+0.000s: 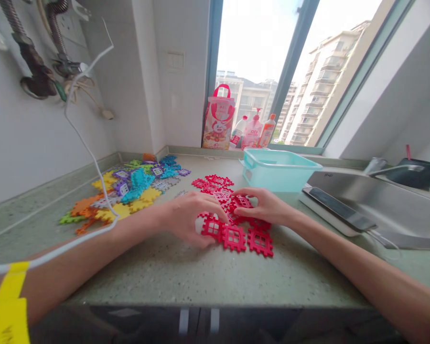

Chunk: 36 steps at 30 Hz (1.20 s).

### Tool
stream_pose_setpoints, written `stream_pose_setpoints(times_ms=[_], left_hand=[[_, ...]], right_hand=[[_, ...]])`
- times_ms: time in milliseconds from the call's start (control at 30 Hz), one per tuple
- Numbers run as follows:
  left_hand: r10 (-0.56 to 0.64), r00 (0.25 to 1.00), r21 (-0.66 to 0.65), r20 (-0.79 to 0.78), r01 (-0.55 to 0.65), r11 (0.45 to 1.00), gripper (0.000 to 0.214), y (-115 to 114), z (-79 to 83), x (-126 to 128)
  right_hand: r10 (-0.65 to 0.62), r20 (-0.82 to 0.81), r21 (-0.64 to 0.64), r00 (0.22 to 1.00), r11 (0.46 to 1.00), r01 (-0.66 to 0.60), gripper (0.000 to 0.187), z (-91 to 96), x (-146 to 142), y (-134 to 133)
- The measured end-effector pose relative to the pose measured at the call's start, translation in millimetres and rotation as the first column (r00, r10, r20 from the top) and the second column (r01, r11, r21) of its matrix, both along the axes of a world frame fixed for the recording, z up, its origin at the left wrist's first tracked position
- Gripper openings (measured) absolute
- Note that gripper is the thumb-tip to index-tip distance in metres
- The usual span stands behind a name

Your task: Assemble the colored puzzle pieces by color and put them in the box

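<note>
At mid-tabletop (200, 282) the left hand (191, 217) closes its grip on a corner of the joined red tile mat (247, 238), while the right hand (267, 206) pinches a single red tile (241, 201) just above it. Bare speckled stone runs to the near edge. A teal tub (279, 174) stands behind, its contents hidden. A mixed tile pile (129, 191) lies to the left.

No lettering can be read with any certainty. The gift bag (218, 119) on the window sill carries a printed cartoon figure and some red characters, too small to make out. The bottles (252, 131) beside it have red and white labels whose print is blurred. A tiny dark mark sits on the near rim of the sink (319, 175), illegible. The yellow tag (7, 313) at the lower left bears a dark scrawl, cut off by the frame.
</note>
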<state>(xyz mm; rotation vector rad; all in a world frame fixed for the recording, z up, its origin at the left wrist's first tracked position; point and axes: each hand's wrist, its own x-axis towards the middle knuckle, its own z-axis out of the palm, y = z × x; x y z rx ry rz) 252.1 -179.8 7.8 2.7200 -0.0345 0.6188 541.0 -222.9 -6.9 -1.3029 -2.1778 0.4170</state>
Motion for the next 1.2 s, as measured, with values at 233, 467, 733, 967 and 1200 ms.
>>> stream_pose_setpoints(times_ms=[233,467,733,967,1200], left_hand=[[0.096,0.982,0.024,0.162,-0.102,0.995,0.034,13.3,3.2,-4.0],[0.225,0.943,0.086,0.245,-0.252,0.964,0.026,28.0,-1.0,-7.3],[0.281,0.945,0.123,0.166,-0.302,0.945,0.024,35.1,-6.9,-6.0],[0.196,0.980,0.137,0.028,-0.198,0.971,0.016,36.7,-6.8,-4.4],[0.198,0.980,0.157,0.006,-0.196,0.968,0.013,36.7,-5.0,-5.6]], right_hand=[[0.019,-0.009,0.065,1.000,0.998,-0.018,0.049,5.5,0.1,-3.8],[0.084,0.118,0.093,0.989,0.991,-0.095,0.048,22.7,1.0,-14.2],[0.124,0.190,-0.048,0.974,0.992,-0.117,0.039,39.2,0.8,-26.2],[0.158,0.269,-0.146,0.950,0.982,-0.122,0.043,35.1,1.6,-25.3],[0.175,0.260,-0.133,0.950,0.981,-0.144,0.047,32.9,4.2,-24.5]])
